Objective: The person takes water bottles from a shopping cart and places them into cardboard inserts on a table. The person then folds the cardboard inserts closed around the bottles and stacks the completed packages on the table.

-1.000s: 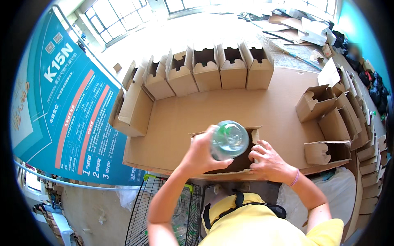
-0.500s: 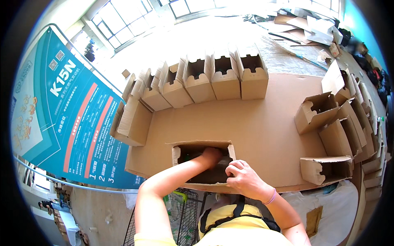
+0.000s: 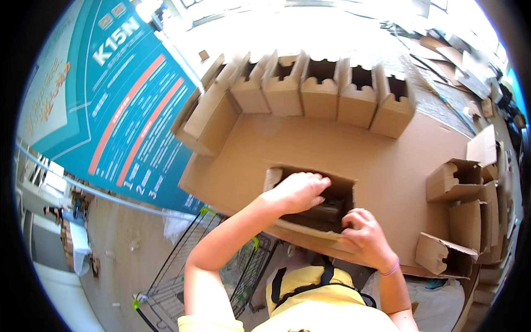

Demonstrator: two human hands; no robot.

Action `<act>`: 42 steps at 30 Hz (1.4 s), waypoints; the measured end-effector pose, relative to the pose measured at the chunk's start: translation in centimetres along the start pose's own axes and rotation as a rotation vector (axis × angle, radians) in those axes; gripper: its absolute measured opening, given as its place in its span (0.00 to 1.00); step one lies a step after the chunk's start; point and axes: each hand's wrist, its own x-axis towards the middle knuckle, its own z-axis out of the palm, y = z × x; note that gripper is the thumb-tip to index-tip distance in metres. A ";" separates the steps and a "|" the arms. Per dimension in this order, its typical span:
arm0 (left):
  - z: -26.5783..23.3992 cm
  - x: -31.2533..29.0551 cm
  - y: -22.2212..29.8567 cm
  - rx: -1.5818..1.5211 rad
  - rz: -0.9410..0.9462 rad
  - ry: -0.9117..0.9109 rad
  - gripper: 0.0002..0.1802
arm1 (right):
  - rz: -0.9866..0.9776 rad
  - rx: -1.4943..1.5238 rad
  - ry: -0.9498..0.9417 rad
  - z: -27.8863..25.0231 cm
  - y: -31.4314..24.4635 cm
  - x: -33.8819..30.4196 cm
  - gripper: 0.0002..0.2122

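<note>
An open-topped cardboard box [image 3: 308, 226] stands at the near edge of the cardboard-covered surface, in front of me. My left hand [image 3: 301, 192] is over its opening, fingers loosely bent and apart from the thumb, with nothing visible in them. With my right hand [image 3: 365, 238] I grip the box's near right corner, fingers closed over the edge. Deep inside lies a pale, flat item [image 3: 330, 209], too dark and blurred to name.
A row of cardboard boxes [image 3: 319, 99] with notched rims lines the far side. More boxes [image 3: 451, 180] cluster at the right. A teal banner [image 3: 119, 110] leans at the left, and a wire cart [image 3: 180, 265] stands below it. A broom [image 3: 437, 97] lies far right.
My left hand has come up out of the box to above its opening. My right hand stays at the box's corner. The whole view has shifted and tilted.
</note>
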 end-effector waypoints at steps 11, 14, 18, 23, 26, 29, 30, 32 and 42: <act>19.6 -34.7 -14.3 -0.230 -1.176 0.408 0.18 | 0.181 -0.037 -0.061 0.2 -2.6 1.5 0.07; 30.0 -40.1 -15.2 -0.274 -1.360 0.085 0.21 | 0.203 -0.077 -0.074 0.5 -2.8 1.7 0.08; 39.9 -41.8 -14.7 -0.279 -1.480 -0.369 0.21 | 0.255 -0.123 -0.091 0.9 -3.5 2.1 0.08; 48.6 -42.9 -13.8 -0.043 -1.450 -0.491 0.16 | 0.316 -0.195 -0.106 1.6 -5.2 2.7 0.10; 51.5 -42.9 -13.8 0.034 -1.465 -0.416 0.15 | 0.322 -0.226 -0.093 1.8 -5.3 2.5 0.10; 52.6 -42.2 -15.2 0.076 -1.455 -0.467 0.18 | 0.364 -0.245 -0.107 1.9 -5.6 2.6 0.08; 53.5 -41.7 -15.6 0.070 -1.458 -0.506 0.20 | 0.370 -0.245 -0.105 2.0 -5.7 2.8 0.09; 55.2 -41.1 -15.6 0.162 -1.474 -0.538 0.20 | 0.379 -0.244 -0.102 2.3 -5.9 3.1 0.09; 52.2 -41.4 -13.1 -0.178 -1.357 -0.544 0.39 | 0.349 -0.282 -0.125 2.0 -5.2 2.4 0.12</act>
